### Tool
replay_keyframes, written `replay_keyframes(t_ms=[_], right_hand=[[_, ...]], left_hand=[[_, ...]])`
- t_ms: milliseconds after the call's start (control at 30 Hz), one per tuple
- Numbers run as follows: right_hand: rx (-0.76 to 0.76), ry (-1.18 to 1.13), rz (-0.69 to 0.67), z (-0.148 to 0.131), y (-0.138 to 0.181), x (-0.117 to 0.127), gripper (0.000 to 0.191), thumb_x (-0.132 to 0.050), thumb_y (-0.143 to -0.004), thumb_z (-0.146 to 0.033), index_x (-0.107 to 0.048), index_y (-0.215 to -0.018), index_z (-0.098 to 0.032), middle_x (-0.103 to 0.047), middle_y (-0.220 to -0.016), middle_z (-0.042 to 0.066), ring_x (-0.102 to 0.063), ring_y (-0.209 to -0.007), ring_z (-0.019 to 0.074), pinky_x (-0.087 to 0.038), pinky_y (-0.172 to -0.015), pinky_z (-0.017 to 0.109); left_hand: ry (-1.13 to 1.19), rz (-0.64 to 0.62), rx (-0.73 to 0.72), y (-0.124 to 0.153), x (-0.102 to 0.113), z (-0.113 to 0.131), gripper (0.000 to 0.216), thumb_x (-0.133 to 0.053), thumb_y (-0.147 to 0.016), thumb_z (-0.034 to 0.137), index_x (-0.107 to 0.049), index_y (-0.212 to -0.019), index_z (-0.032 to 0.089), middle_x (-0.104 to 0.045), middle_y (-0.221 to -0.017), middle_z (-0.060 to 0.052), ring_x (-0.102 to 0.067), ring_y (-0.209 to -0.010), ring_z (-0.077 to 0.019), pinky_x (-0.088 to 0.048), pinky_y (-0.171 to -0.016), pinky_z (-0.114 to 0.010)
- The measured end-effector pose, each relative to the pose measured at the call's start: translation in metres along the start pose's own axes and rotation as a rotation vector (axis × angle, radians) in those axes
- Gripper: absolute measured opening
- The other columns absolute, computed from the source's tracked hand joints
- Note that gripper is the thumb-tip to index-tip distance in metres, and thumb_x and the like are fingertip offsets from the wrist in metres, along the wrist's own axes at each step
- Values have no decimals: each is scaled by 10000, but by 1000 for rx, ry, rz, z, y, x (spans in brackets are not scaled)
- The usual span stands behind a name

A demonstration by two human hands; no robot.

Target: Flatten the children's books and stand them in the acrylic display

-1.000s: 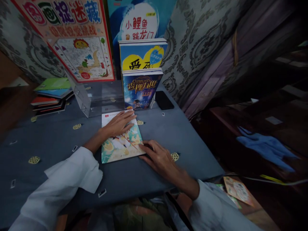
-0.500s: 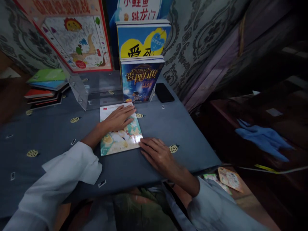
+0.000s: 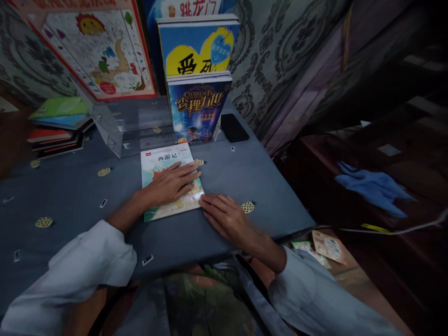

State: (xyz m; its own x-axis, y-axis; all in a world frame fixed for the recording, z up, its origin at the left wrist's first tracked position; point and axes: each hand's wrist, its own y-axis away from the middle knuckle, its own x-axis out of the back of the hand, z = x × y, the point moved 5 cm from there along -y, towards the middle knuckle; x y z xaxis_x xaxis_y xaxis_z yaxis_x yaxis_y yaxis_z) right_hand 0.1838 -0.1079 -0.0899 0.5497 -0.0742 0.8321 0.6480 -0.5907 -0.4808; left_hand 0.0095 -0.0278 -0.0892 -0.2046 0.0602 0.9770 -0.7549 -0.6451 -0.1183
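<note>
A closed paperback book [image 3: 154,158] lies flat on the cloth-covered table, its cover white and teal with dark Chinese title characters near the top. My left hand [image 3: 171,183] rests palm down across the middle of that cover, fingers outstretched and a little apart, hiding part of the picture. At the book's lower right corner, my right hand [image 3: 226,214] has its fingers together and bent, with the tips on the corner edge. The thumb side of the right hand is partly hidden.
Behind the book, a clear acrylic stand [image 3: 112,135] holds upright books, including a dark blue one [image 3: 198,109]. A black phone [image 3: 235,128] lies right of it. Stacked books [image 3: 59,126] are at left. A blue cloth [image 3: 374,189] lies on a dark surface at right.
My left hand has slid down the cover toward me, uncovering the title at the top. My right hand stays at the lower right corner. The whole view has shifted slightly.
</note>
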Motion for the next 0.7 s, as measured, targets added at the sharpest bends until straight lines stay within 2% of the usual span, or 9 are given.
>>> replay_keyframes(t_ms=[133,267,433,700], right_hand=[[-6,-27,4,-1,6,3,291,-508,-1015,-165,-643,-1271,-139,-715,-1243,145,-660,-1132,260,-576,-904,430],[-25,-48,49,-4,11,10,259,-513,-1012,-148,-670,-1218,-158,-731,-1207,133,-686,-1058,236,-579,-886,413],[1,-49,58,-8,10,14,196,-527,-1008,-148,-690,-1116,-143,-740,-1171,145,-697,-1020,242,-584,-840,412],[62,-79,160,-11,8,20,133,-562,-978,-110,-678,-1041,-125,-763,-934,108,-710,-868,216,-581,-755,363]], left_hand=[[13,-1,-14,6,1,12,480,-298,-1084,394,-489,-1474,191,-440,-1580,-93,-350,-1497,-213,-258,-1235,-491],[23,8,-58,13,2,24,466,-298,-1085,372,-501,-1462,189,-452,-1570,-105,-376,-1484,-218,-271,-1228,-500],[27,9,-99,21,1,39,453,-310,-1084,349,-489,-1472,199,-464,-1562,-114,-380,-1483,-236,-211,-1239,-555],[34,19,-138,36,-1,65,442,-360,-1070,339,-487,-1466,190,-485,-1550,-94,-390,-1476,-217,-227,-1244,-504]])
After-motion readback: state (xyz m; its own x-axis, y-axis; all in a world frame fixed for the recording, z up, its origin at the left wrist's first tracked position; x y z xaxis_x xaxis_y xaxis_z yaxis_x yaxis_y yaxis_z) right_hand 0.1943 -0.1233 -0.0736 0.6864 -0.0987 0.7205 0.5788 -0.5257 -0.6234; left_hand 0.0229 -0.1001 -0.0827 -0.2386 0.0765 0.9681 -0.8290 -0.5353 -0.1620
